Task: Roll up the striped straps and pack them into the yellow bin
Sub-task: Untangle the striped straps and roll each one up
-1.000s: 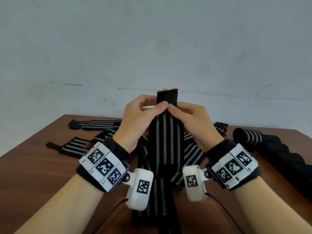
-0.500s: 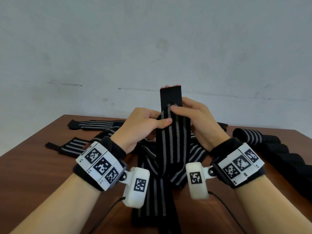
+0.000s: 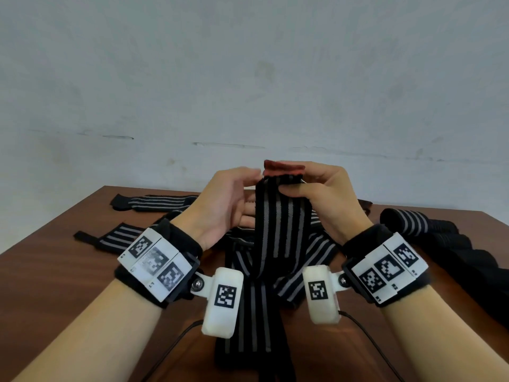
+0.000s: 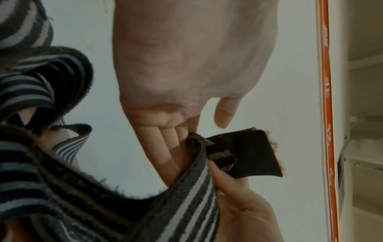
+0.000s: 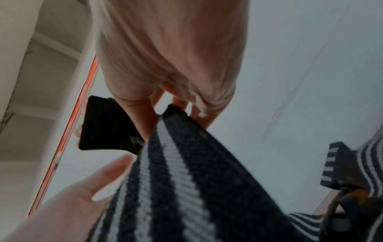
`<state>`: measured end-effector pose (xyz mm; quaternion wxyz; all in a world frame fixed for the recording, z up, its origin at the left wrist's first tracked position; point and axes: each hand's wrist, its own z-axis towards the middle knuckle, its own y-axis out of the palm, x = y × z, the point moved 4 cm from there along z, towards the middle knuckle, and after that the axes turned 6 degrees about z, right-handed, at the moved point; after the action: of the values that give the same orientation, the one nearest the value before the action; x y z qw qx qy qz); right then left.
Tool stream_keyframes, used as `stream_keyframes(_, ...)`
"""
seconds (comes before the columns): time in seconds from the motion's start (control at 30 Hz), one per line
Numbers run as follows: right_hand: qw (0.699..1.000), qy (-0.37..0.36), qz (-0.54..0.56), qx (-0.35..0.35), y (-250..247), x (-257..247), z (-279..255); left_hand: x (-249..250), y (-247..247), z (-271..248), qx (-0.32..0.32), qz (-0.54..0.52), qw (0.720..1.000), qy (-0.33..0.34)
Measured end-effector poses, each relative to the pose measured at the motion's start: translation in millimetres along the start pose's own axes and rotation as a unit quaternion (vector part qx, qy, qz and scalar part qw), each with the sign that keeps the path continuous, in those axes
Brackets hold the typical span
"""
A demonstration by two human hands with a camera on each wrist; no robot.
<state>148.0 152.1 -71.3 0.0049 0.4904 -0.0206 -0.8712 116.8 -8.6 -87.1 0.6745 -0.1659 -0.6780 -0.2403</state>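
Strap (image 3: 278, 216) ribbed knit cloth, matt; table (image 3: 55, 271) seemingly polished wood.

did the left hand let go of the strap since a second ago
Yes. The left hand has come off the strap front, dropping lower against the wall line and opening leftward; the right hand pinches the top.

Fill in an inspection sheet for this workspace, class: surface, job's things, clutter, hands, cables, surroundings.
Surface: brown wooden table.
Job's things: one striped strap held upright above the table, its plain black end folded over at the top; loose straps flat at far left; a rolled strap at far right. Yellow bin: not in view.
Clutter: dark cloth at right.
Hands: right hand pinches the strap's top; left hand is open beside it, fingers behind the strap.
Cables: thin black cable from the right wrist unit; another by the left.
Surroundings: pale wall.
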Motion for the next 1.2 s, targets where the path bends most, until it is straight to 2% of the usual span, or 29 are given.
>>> stream_keyframes(0.1,1.000,-0.009,-0.015,0.013,-1.5,6.7,1.6,-1.0,0.2,0.3,0.017,0.034,0.999,0.001)
stream_keyframes(0.2,1.000,0.001,-0.021,0.013,0.5,9.9,3.4,-4.1,1.9,0.9,0.015,0.023,1.000,-0.002)
stream_keyframes(0.4,0.992,0.094,0.076,-0.037,1.1,9.8,2.3,-5.6,-5.1,3.0,0.036,0.024,0.999,0.003)
stream_keyframes(0.5,0.991,0.131,0.017,-0.003,-1.8,13.2,2.2,-1.3,-9.0,2.2,0.056,0.064,0.996,0.026)
stream_keyframes(0.6,0.985,0.171,-0.033,-0.017,1.0,18.4,1.5,1.7,-13.0,0.8,0.077,0.095,0.991,0.045)
stream_keyframes(0.87,0.987,0.158,-0.033,-0.010,-3.0,17.1,0.6,1.7,-17.9,2.0,0.101,0.119,0.986,0.059)
stream_keyframes(1.1,0.990,0.134,-0.033,0.000,-3.2,15.0,-0.7,1.4,-12.6,-3.4,0.064,0.138,0.988,0.040)
stream_keyframes(1.2,0.989,0.144,-0.017,0.008,-2.3,16.0,0.0,2.8,-13.6,-3.9,0.073,0.154,0.984,0.054)
